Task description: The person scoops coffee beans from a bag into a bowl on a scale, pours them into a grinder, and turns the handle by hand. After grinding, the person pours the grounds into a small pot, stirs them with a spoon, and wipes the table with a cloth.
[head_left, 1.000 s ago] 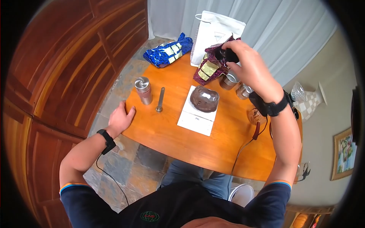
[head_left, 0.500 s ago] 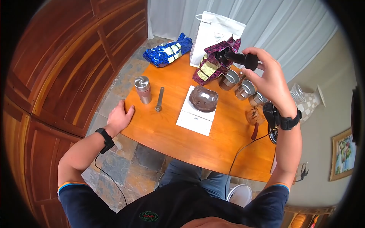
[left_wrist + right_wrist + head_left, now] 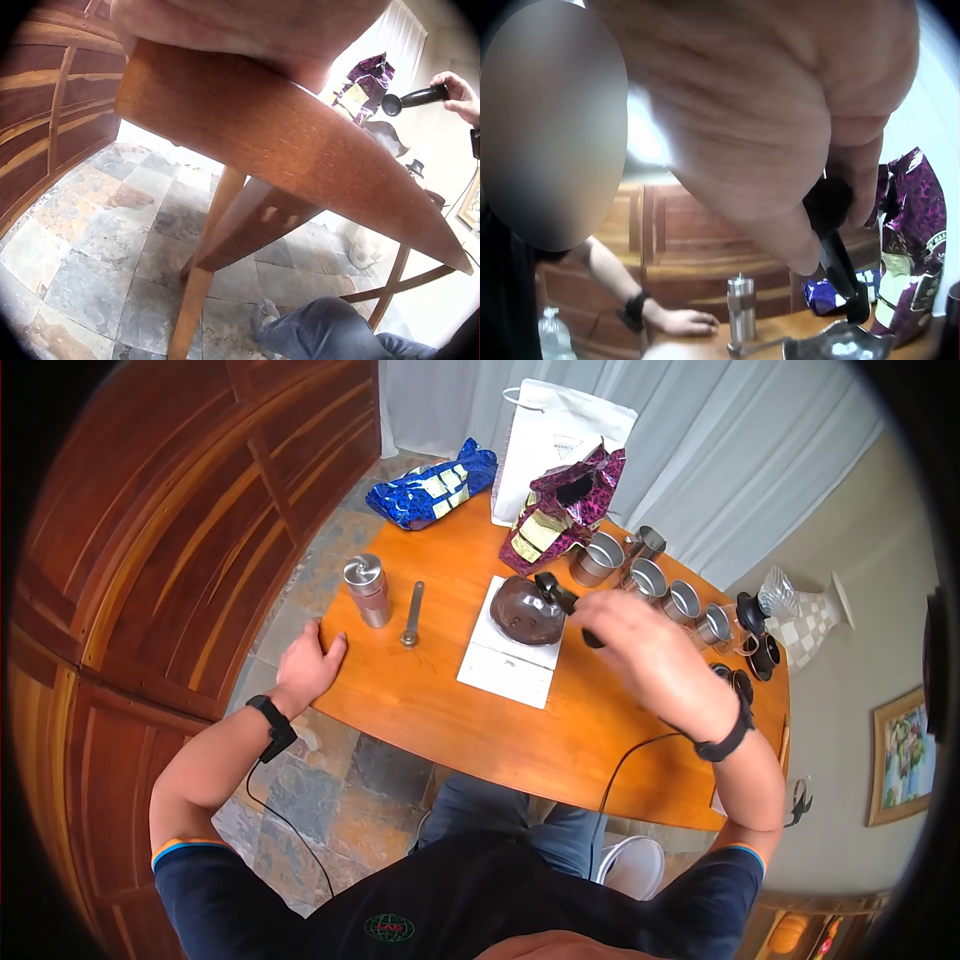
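Observation:
My right hand (image 3: 640, 645) grips the dark handle of a black scoop (image 3: 420, 97), whose head hangs over a glossy brown bowl (image 3: 520, 618). The bowl stands on a flat white scale (image 3: 505, 676). The scoop's contents do not show. In the right wrist view, thumb and fingers close round the handle above the bowl. Behind stands an open purple foil bag (image 3: 588, 510) with a pale label. My left hand (image 3: 310, 663) rests on the table's left edge, holding nothing. Near it are a metal hand grinder (image 3: 367, 592) and a long-handled measuring spoon (image 3: 413, 618).
A blue foil bag (image 3: 435, 488) lies at the back left, beside a tall white bag (image 3: 565, 420). Several metal cups (image 3: 598, 560) line the right side of the wooden table (image 3: 420, 705). A cable (image 3: 622, 770) runs from my right wrist over the front edge.
My right hand has drawn the scoop out of the purple bag and brought it down and left, over the bowl. The left hand has stayed on the table edge.

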Demonstrator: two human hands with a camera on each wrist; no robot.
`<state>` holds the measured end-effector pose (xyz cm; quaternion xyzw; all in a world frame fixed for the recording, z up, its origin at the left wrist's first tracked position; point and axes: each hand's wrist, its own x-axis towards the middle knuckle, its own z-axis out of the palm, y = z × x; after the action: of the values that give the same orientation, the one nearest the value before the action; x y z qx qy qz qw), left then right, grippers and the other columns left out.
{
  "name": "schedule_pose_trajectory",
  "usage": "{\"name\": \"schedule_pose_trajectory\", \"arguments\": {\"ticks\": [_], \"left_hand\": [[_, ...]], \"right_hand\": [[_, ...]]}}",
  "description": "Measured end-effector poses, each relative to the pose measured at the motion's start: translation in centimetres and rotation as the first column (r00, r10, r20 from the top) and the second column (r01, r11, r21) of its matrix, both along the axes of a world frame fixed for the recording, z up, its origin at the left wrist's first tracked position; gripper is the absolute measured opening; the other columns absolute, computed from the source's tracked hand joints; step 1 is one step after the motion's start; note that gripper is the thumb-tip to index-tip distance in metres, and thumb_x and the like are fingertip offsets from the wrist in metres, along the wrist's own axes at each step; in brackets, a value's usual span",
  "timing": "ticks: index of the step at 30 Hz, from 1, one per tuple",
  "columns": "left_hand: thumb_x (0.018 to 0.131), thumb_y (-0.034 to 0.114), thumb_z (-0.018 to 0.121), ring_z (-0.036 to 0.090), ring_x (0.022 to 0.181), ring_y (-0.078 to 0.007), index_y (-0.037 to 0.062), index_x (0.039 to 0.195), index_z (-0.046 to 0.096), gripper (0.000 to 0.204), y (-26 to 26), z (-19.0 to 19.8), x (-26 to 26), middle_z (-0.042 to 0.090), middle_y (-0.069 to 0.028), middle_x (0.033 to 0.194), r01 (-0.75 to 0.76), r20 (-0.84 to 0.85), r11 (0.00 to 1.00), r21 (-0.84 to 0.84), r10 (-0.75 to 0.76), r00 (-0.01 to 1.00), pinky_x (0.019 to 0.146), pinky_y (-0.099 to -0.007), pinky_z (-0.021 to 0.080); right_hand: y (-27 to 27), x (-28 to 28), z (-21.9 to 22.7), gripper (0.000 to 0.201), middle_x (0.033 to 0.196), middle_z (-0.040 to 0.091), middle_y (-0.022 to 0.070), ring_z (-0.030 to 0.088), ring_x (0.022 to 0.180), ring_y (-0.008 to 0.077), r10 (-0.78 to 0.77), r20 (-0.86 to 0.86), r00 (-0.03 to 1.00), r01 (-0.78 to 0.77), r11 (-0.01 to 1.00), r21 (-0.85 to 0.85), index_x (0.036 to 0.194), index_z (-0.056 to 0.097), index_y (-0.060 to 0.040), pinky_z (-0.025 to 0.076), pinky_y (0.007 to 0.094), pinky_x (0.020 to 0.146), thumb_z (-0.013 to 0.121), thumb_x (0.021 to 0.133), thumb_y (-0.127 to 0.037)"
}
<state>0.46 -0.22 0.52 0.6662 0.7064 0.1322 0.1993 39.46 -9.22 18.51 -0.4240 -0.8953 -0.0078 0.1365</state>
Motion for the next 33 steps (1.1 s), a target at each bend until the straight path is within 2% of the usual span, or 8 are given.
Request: {"name": "schedule_pose_trajectory", "arguments": {"ticks": [6,12,16,18,22,24,29,33], "left_hand": [[0.095,0.044,0.053,0.060,0.114,-0.0405,0.0005,0.134,0.048,0.059,0.2,-0.4,-0.2,0.065,-0.0268,0.118,0.001,-0.008,1.000,0.000,-0.001,1.000,0.098,-0.0460,0.047],[0.095,0.044,0.053,0.061,0.114,-0.0406,0.0001,0.134,0.048,0.059,0.4,-0.6,-0.3,0.065,-0.0267,0.118,-0.001,-0.005,1.000,-0.001,0.001,1.000,0.098,-0.0462,0.047],[0.094,0.044,0.054,0.061,0.112,-0.0411,0.0002,0.134,0.048,0.059,0.5,-1.1,-0.5,0.065,-0.0270,0.117,0.000,-0.015,1.000,0.028,0.000,1.000,0.096,-0.0464,0.048],[0.094,0.044,0.054,0.062,0.111,-0.0413,0.0002,0.133,0.049,0.059,0.5,-1.0,-0.6,0.065,-0.0273,0.116,-0.001,0.000,1.000,0.026,0.001,1.000,0.095,-0.0464,0.049],[0.094,0.044,0.055,0.062,0.109,-0.0416,0.0006,0.129,0.051,0.056,0.5,-1.4,-0.7,0.066,-0.0277,0.114,0.008,0.037,0.997,0.073,-0.010,0.999,0.093,-0.0467,0.049],[0.094,0.044,0.055,0.063,0.108,-0.0415,0.0009,0.128,0.052,0.055,0.7,-1.9,-0.7,0.067,-0.0271,0.112,0.031,0.029,0.994,0.105,-0.035,0.999,0.093,-0.0468,0.049],[0.094,0.043,0.055,0.063,0.107,-0.0431,0.0010,0.128,0.053,0.054,1.1,-3.3,-1.1,0.067,-0.0282,0.110,0.052,0.001,0.986,0.157,-0.053,0.999,0.091,-0.0476,0.050],[0.094,0.045,0.057,0.064,0.105,-0.0443,-0.0002,0.130,0.053,0.058,0.8,-3.1,-0.8,0.066,-0.0306,0.109,0.048,-0.041,0.981,0.188,-0.041,0.998,0.091,-0.0471,0.050]], "right_hand": [[-1.1,-0.4,0.5,0.034,0.116,0.061,0.0130,0.058,0.116,0.0321,0.014,0.074,0.997,-0.021,0.995,0.100,0.113,0.060,-0.0024,0.051,0.0386,0.096,0.060,0.080,0.003],[-1.5,0.4,1.5,0.042,0.118,0.062,0.0125,0.060,0.109,0.0340,-0.145,-0.117,0.983,0.162,0.974,0.156,0.111,0.061,-0.0037,0.052,0.0401,0.091,0.072,0.071,0.005],[-4.4,1.2,-0.4,0.040,0.112,0.066,0.0115,0.064,0.100,0.0310,-0.218,-0.100,0.971,0.233,0.958,0.166,0.109,0.062,-0.0043,0.054,0.0379,0.082,0.078,0.072,-0.002],[-8.2,1.4,-3.6,0.043,0.100,0.070,0.0112,0.067,0.085,0.0259,-0.494,-0.313,0.811,0.512,0.859,-0.029,0.107,0.062,-0.0040,0.054,0.0342,0.072,0.085,0.072,-0.012],[-13.1,2.3,-9.1,0.044,0.094,0.072,0.0126,0.067,0.071,0.0142,-0.741,-0.446,0.501,0.697,0.652,-0.299,0.098,0.058,-0.0009,0.054,0.0271,0.067,0.090,0.071,-0.014],[-14.9,2.6,-12.7,0.046,0.097,0.072,0.0141,0.067,0.070,0.0128,-0.751,-0.566,0.340,0.655,0.621,-0.431,0.098,0.055,-0.0011,0.055,0.0270,0.067,0.090,0.071,-0.013],[-15.8,1.1,-16.3,0.044,0.077,0.070,0.0125,0.068,0.063,0.0166,-0.815,-0.524,0.248,0.677,0.532,-0.508,0.097,0.056,-0.0022,0.053,0.0282,0.060,0.090,0.072,-0.017],[-12.4,0.7,-16.6,0.044,0.068,0.065,0.0117,0.067,0.062,0.0277,-0.819,-0.458,0.345,0.749,0.534,-0.392,0.099,0.058,-0.0047,0.051,0.0348,0.057,0.087,0.074,-0.025]]}}
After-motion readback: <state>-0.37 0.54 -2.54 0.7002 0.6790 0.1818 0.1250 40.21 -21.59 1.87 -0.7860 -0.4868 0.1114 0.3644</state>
